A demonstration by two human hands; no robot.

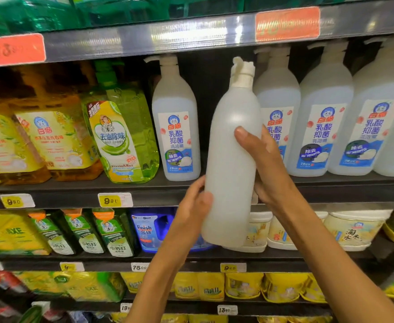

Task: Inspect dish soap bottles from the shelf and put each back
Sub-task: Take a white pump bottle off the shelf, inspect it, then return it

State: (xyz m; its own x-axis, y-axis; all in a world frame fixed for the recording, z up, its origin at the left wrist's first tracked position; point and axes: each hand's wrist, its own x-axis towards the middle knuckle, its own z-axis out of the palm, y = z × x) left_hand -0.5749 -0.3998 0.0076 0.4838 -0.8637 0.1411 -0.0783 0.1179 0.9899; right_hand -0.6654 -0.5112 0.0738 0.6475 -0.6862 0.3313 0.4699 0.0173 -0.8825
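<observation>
Dish soap bottle (232, 159) is off the shelf (74, 187), held up with its plain back showing by the left hand (194, 206) and right hand (261, 164), not yet put back.

Held bottle (232, 164) milky white; price tag (18, 49) orange.

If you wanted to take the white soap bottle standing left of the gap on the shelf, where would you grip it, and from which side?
Probably the white soap bottle is best gripped around its straight lower body, coming from the front right. The gap on that side leaves finger room, while the green bottle crowds its left. It stands upright, and its narrow neck and pump sit close under the upper shelf.
</observation>
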